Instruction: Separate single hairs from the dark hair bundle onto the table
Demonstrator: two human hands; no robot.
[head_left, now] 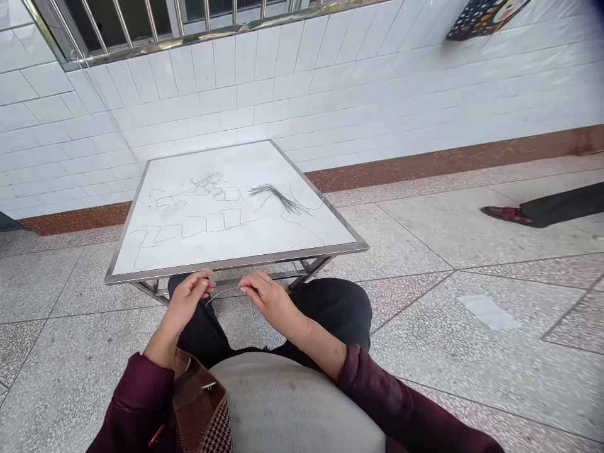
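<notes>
In front of the table's near edge, my right hand (271, 299) pinches a thin pale wire (224, 290) between thumb and fingers. One length of it hangs below that hand; another arcs across to my left hand (186, 299). My left fingers are closed at the wire, its free end poking out beneath them. On the white tabletop (189, 251) lie a bundle of dark straight wires (276, 196), a tangled heap of thin wire (206, 182) and a long wire bent into square zigzags (198, 225).
A metal frame (240, 261) edges the table, which stands by a white tiled wall (283, 88) under a barred window (198, 19). A brown woven bag (201, 402) rests at my left side. White paper (489, 312) lies on the floor; another person's shoe (509, 216) is at right.
</notes>
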